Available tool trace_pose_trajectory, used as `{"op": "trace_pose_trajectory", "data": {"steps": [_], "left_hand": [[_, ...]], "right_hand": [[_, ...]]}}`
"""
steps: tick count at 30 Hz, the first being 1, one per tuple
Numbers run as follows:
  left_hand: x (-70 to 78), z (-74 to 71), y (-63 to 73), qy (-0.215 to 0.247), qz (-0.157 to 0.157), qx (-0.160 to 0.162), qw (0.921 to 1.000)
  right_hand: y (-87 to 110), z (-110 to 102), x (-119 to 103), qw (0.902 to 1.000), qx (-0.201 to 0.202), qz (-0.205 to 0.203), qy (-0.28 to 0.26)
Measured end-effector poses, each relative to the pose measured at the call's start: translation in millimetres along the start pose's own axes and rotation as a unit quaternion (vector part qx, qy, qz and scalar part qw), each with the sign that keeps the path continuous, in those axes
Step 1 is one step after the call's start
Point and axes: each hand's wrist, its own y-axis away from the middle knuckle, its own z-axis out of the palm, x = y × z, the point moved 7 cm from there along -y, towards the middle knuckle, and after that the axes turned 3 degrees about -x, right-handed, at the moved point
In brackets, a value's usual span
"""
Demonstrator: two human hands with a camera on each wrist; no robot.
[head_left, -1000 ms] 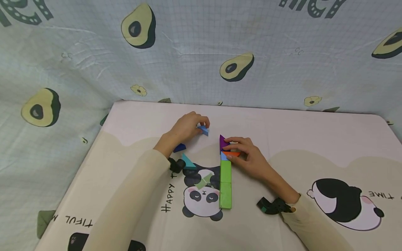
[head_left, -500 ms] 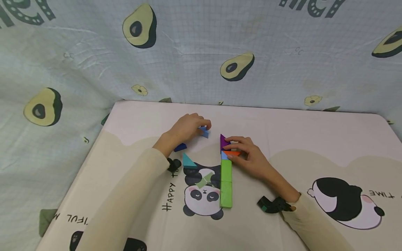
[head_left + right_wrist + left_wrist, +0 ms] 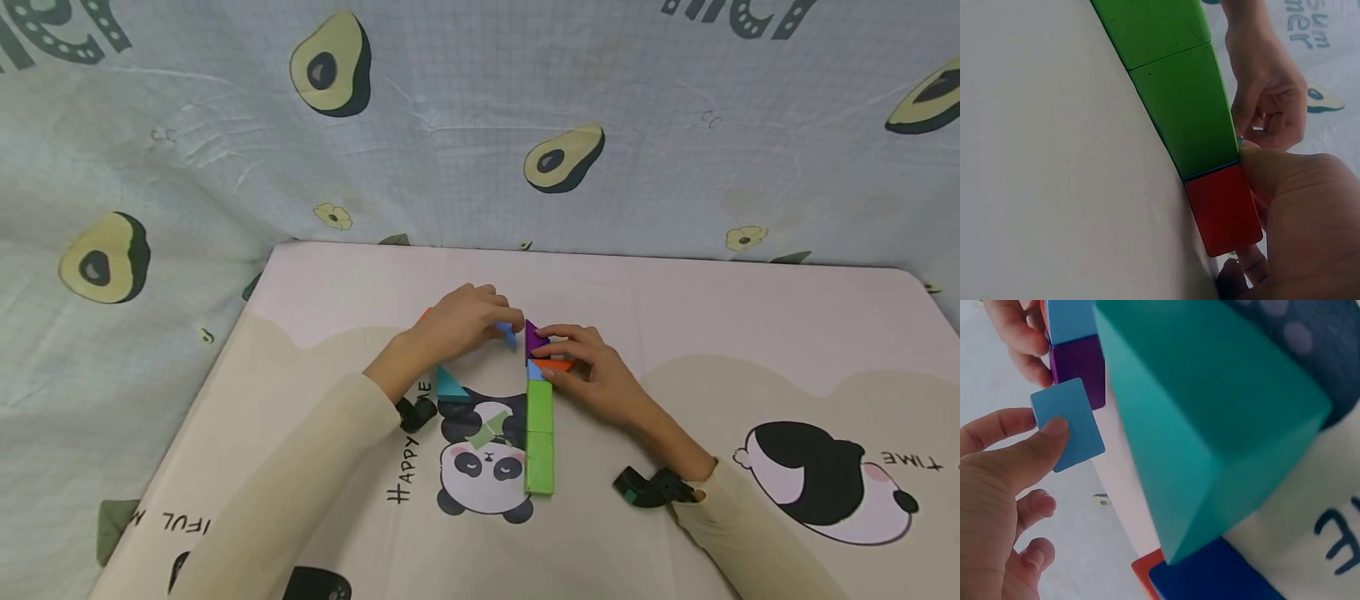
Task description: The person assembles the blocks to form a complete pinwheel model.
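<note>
My left hand (image 3: 471, 321) pinches a light blue triangular block (image 3: 1084, 419) between thumb and index finger, just left of the row of blocks in the head view. At that row's far end, my right hand (image 3: 592, 367) holds an orange-red triangular block (image 3: 555, 366), its fingertips also touching a purple triangular block (image 3: 532, 343). A second light blue triangular block (image 3: 534, 372) sits against the orange-red one. Two green blocks (image 3: 540, 462) lie end to end toward me. The right wrist view shows the orange-red block's end face (image 3: 1225, 212) beside the right thumb.
A teal triangular block (image 3: 450, 386) rests left of the row. Near it, partly seen in the left wrist view, are a dark blue block (image 3: 1210, 575) and another orange-red block (image 3: 1144, 565). The patterned cloth (image 3: 465, 208) rises behind the table's far edge.
My left hand has moved right and slightly nearer, bringing the light blue block close to the purple one. The right hand has stayed in place on the row.
</note>
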Motion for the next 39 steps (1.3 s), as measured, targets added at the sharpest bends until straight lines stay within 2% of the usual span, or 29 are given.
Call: {"op": "trace_pose_trajectory", "data": {"steps": [4, 11, 14, 27, 39], "left_hand": [[4.2, 2.1, -0.4, -0.001, 0.000, 0.001, 1.0000], [10.1, 10.5, 1.0, -0.010, -0.001, -0.023, 0.9997], [10.7, 12.4, 2.2, -0.008, -0.003, -0.023, 0.9997], [8.8, 15.5, 3.3, 0.038, -0.024, -0.010, 0.9990], [6.6, 19.4, -0.3, 0.059, -0.055, -0.022, 0.9965]], "right_hand": [[0.3, 0, 1, 1.0000, 0.000, -0.002, 0.001], [0.0, 0, 2, 1.0000, 0.000, -0.003, 0.002], [0.0, 0, 2, 1.0000, 0.001, 0.002, -0.001], [0.3, 1, 5, 1.0000, 0.001, 0.009, 0.003], [0.3, 1, 7, 1.0000, 0.000, -0.005, -0.004]]}}
